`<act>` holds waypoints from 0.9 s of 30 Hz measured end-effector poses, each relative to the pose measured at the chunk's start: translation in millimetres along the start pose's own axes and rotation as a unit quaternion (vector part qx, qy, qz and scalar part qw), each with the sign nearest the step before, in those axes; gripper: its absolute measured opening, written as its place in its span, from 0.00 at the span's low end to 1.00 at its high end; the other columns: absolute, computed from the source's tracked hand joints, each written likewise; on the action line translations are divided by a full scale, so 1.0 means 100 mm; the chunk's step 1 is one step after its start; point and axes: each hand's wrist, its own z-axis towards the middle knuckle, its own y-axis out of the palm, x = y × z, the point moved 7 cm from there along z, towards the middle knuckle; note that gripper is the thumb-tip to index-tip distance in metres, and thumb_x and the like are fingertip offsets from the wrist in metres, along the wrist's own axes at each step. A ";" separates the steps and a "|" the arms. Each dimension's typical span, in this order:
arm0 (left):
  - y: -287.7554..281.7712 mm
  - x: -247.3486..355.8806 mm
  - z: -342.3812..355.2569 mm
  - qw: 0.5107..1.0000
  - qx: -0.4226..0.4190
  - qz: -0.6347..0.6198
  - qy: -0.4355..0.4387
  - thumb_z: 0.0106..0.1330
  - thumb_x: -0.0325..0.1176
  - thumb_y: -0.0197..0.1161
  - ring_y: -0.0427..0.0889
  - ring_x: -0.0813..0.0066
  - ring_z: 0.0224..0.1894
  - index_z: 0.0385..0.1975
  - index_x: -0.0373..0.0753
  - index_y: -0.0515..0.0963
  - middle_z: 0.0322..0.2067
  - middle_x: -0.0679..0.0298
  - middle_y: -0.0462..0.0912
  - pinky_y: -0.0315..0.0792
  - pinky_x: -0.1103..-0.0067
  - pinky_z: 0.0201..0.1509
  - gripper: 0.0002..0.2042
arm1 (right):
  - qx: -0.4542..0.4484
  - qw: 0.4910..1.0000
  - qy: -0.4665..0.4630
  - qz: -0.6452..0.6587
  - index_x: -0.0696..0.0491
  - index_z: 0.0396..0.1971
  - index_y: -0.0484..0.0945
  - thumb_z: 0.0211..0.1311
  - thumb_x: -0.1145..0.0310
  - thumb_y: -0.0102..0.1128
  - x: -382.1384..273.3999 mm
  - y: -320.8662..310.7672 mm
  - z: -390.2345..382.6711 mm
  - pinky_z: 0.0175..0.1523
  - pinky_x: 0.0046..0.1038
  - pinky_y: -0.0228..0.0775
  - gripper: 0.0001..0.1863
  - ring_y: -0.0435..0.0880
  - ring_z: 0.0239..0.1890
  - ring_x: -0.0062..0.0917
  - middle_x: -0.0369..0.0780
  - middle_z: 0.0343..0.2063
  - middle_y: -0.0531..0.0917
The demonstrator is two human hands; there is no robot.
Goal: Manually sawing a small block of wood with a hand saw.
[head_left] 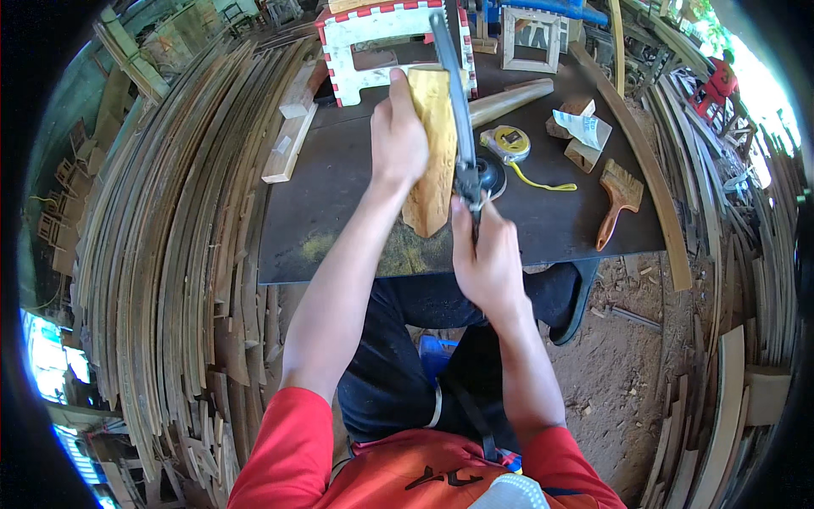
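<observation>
My left hand [398,140] is closed around the left side of a yellowish wooden piece [434,161], which stretches across the dark table [339,161] with its blunt-pointed end toward me. My right hand [492,259] grips the handle of what looks like a hacksaw [459,102]. Its long grey frame points away from me, along the right side of the wood. Whether its blade touches the wood cannot be made out. Just right of the saw lies a round black object [492,176], partly covered. Beyond it is a yellow tape measure [510,141] with a yellow strap.
A red-and-white plastic stool [348,59] stands at the table's far side. Wooden blocks [290,146] lie at left. A paintbrush [619,197] and a long curved strip [640,144] are at right. Sawdust [415,256] coats the near edge. Stacked timber strips [161,229] flank the table.
</observation>
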 end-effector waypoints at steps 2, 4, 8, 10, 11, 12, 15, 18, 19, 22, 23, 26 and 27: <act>-0.06 -0.02 0.02 0.999 0.016 -0.036 -0.004 0.83 0.56 0.32 0.83 0.57 0.36 0.39 0.27 0.82 0.31 0.48 0.87 0.72 0.65 0.52 0.37 | -0.011 1.000 0.005 -0.023 0.65 0.38 0.75 0.76 0.65 0.54 -0.10 0.01 0.18 0.28 0.49 0.73 0.15 0.82 0.24 0.55 0.56 0.17 0.79; -0.11 -0.03 -0.01 0.997 0.034 -0.071 -0.007 0.83 0.56 0.32 0.82 0.58 0.34 0.37 0.27 0.82 0.30 0.48 0.86 0.72 0.64 0.50 0.37 | -0.019 0.999 -0.017 -0.024 0.66 0.38 0.76 0.76 0.64 0.54 -0.16 0.07 0.17 0.28 0.49 0.74 0.16 0.83 0.24 0.55 0.57 0.17 0.79; -0.02 0.05 -0.06 0.999 0.009 -0.027 0.016 0.83 0.54 0.32 0.77 0.65 0.34 0.36 0.28 0.78 0.32 0.51 0.85 0.70 0.67 0.51 0.34 | 0.002 0.999 0.014 -0.045 0.69 0.44 0.77 0.75 0.64 0.55 -0.12 0.00 0.02 0.26 0.49 0.74 0.18 0.83 0.22 0.54 0.58 0.16 0.79; -0.02 0.08 -0.09 1.000 -0.023 0.003 0.004 0.84 0.54 0.32 0.78 0.65 0.35 0.38 0.27 0.78 0.34 0.50 0.86 0.70 0.67 0.52 0.35 | 0.005 0.996 0.025 -0.083 0.72 0.47 0.77 0.75 0.65 0.55 -0.10 -0.04 -0.02 0.26 0.47 0.74 0.20 0.83 0.22 0.54 0.58 0.16 0.79; -0.04 0.07 -0.09 1.000 -0.024 0.001 0.005 0.84 0.54 0.32 0.78 0.65 0.35 0.38 0.27 0.78 0.34 0.50 0.86 0.70 0.67 0.52 0.35 | 0.008 0.998 0.011 -0.065 0.74 0.49 0.76 0.75 0.64 0.55 -0.15 -0.04 -0.02 0.26 0.46 0.75 0.22 0.83 0.21 0.53 0.57 0.16 0.80; -0.06 0.06 -0.08 0.999 -0.034 -0.023 0.011 0.84 0.54 0.32 0.79 0.66 0.35 0.39 0.27 0.79 0.34 0.51 0.86 0.71 0.68 0.52 0.35 | 0.010 0.998 0.010 -0.067 0.74 0.49 0.76 0.75 0.64 0.55 -0.17 -0.03 -0.03 0.26 0.46 0.75 0.22 0.83 0.21 0.53 0.57 0.16 0.80; -0.05 0.08 -0.09 0.994 -0.049 -0.093 0.002 0.84 0.53 0.31 0.80 0.69 0.36 0.42 0.28 0.81 0.35 0.54 0.87 0.72 0.70 0.52 0.34 | -0.002 0.994 -0.018 -0.104 0.71 0.48 0.77 0.75 0.64 0.55 -0.18 0.05 -0.01 0.27 0.46 0.76 0.20 0.84 0.21 0.50 0.55 0.15 0.80; -0.05 -0.11 -0.01 0.996 -0.067 -0.053 0.001 0.84 0.56 0.32 0.81 0.74 0.37 0.45 0.31 0.83 0.35 0.59 0.87 0.74 0.75 0.49 0.35 | 0.029 0.995 -0.038 -0.087 0.67 0.45 0.77 0.75 0.64 0.54 -0.25 0.09 0.13 0.27 0.47 0.76 0.17 0.84 0.21 0.51 0.54 0.16 0.80; -0.07 -0.18 0.03 0.996 -0.053 -0.077 0.010 0.83 0.55 0.32 0.81 0.74 0.37 0.45 0.31 0.83 0.35 0.59 0.87 0.74 0.75 0.50 0.35 | 0.027 0.996 -0.038 -0.076 0.64 0.42 0.76 0.75 0.63 0.54 -0.29 0.08 0.19 0.27 0.48 0.76 0.15 0.84 0.22 0.53 0.54 0.16 0.80; -0.02 -0.03 -0.04 0.993 -0.024 -0.115 0.018 0.83 0.54 0.33 0.79 0.66 0.34 0.40 0.28 0.81 0.30 0.52 0.84 0.72 0.69 0.48 0.34 | 0.011 0.996 -0.019 -0.091 0.62 0.40 0.76 0.75 0.63 0.53 -0.30 0.06 0.23 0.27 0.48 0.76 0.15 0.84 0.23 0.53 0.54 0.16 0.80; -0.06 0.03 -0.06 0.992 -0.005 -0.126 0.027 0.83 0.53 0.33 0.76 0.57 0.31 0.35 0.25 0.78 0.26 0.45 0.82 0.71 0.65 0.46 0.35 | 0.009 0.996 -0.016 -0.090 0.62 0.40 0.76 0.75 0.63 0.53 -0.29 0.07 0.23 0.27 0.48 0.76 0.15 0.84 0.23 0.53 0.54 0.16 0.80; -0.02 -0.03 -0.03 0.996 -0.016 -0.085 0.017 0.83 0.52 0.35 0.76 0.60 0.30 0.34 0.25 0.79 0.26 0.47 0.82 0.71 0.66 0.45 0.34 | 0.024 0.993 -0.034 -0.107 0.64 0.42 0.76 0.75 0.63 0.53 -0.27 -0.01 0.21 0.27 0.48 0.76 0.16 0.84 0.22 0.52 0.54 0.16 0.80; 0.00 -0.01 -0.03 0.996 -0.012 -0.079 0.032 0.83 0.51 0.36 0.76 0.66 0.29 0.32 0.26 0.79 0.25 0.49 0.82 0.71 0.67 0.43 0.33 | 0.021 0.993 -0.024 -0.111 0.66 0.44 0.77 0.76 0.63 0.53 -0.24 -0.04 0.19 0.27 0.47 0.75 0.18 0.84 0.22 0.51 0.54 0.15 0.80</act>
